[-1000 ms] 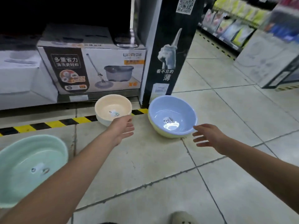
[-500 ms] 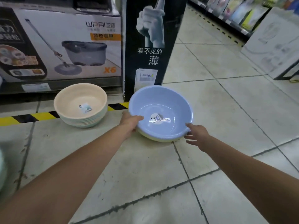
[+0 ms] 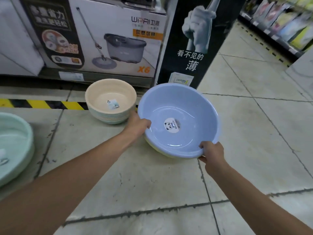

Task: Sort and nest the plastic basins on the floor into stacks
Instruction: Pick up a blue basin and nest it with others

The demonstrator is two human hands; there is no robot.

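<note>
The blue basin (image 3: 186, 106), labelled MEISTER, is gripped at its rim by the left hand (image 3: 138, 126) and the right hand (image 3: 211, 152). Its mouth is turned upward.

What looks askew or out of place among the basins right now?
Only the blue basin is askew: it tilts toward the camera, because the left hand and right hand grip its rim. A yellowish basin sits nested beneath it, a colour mismatch. The cream stack stands level.

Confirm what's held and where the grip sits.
The blue basin, held by both hands at its rim: left hand on the left edge, right hand on the near-right edge.
</note>
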